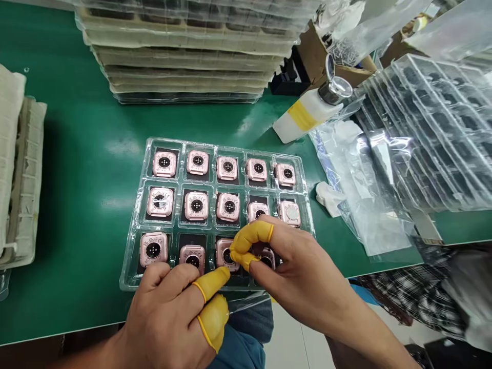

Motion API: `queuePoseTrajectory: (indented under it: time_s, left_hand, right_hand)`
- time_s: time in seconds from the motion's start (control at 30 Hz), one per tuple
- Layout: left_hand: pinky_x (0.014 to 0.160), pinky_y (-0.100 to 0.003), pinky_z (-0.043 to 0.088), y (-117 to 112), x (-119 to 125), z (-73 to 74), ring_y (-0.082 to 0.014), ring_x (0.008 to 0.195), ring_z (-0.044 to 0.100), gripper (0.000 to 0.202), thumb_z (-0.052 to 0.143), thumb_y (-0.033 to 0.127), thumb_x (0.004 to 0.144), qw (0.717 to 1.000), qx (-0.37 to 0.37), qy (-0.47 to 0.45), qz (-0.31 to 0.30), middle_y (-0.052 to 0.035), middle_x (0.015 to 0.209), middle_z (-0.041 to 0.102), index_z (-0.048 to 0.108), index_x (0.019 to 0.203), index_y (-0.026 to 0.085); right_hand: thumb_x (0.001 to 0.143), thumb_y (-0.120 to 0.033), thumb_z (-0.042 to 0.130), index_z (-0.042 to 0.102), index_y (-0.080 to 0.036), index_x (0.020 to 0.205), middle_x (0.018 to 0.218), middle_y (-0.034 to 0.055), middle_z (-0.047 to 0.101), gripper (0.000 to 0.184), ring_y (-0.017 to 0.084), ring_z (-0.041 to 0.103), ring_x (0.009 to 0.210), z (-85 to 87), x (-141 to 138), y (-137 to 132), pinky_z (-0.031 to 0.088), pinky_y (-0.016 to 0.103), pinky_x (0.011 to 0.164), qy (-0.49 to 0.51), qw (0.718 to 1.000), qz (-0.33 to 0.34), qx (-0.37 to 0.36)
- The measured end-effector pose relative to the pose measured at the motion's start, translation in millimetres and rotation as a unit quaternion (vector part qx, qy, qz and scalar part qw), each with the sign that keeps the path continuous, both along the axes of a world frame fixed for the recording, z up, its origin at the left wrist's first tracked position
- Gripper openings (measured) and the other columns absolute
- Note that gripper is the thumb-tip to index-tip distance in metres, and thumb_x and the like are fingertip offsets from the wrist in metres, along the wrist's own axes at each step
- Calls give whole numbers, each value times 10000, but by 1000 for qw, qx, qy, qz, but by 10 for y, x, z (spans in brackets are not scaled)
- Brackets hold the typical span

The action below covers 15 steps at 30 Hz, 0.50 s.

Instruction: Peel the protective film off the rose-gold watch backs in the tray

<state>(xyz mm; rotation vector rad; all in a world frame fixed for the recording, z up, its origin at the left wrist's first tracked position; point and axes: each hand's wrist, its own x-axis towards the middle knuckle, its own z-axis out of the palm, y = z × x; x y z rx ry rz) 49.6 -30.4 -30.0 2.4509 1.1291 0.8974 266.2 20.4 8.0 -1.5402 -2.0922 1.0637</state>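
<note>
A clear plastic tray (pixel 132 246) holds pink smartwatch bodies in rows, backs up, with black round sensor windows. My right hand (pixel 292 261), in yellow finger cots on thumb and index finger, pinches at the right side of a front-row smartwatch (pixel 222 251). What lies between those fingertips is too small to make out. At the front edge of the tray is my left hand (pixel 172 312), also with yellow cots, its thumb and index finger close together. A strip of clear film (pixel 249 302) runs out from its thumb tip. My hands partly cover the front-row watches.
Behind the tray rises a tall stack of trays (pixel 184 66). More trays stand at the left (pixel 28 174) and lean at the right (pixel 434 133). A white pump bottle (pixel 303 115), a crumpled white wipe (pixel 329 199) and plastic bags (pixel 365 205) lie right of the tray.
</note>
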Motion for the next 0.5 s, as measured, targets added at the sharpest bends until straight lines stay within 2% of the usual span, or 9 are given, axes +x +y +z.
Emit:
queuePoseTrajectory:
  time_s: [0.33, 0.5]
  left_hand:
    - [808, -424, 396, 9, 12, 15, -223, 900, 608, 185, 597, 149, 937, 1000, 5, 3, 7, 31, 1049, 823, 753, 869, 221]
    - [773, -416, 387, 19, 24, 18, -228, 909, 604, 199, 589, 166, 947, 1000, 10, 12, 9, 35, 930, 816, 735, 831, 237]
  right_hand:
    - [836, 15, 553, 623, -210, 870, 836, -11, 637, 239, 159, 561, 809, -33, -14, 7, 429, 293, 671, 10, 999, 21, 22]
    - [801, 40, 551, 623, -207, 861, 835, -10, 656, 264, 171, 542, 803, -36, -11, 7, 415, 301, 667, 2, 999, 29, 40]
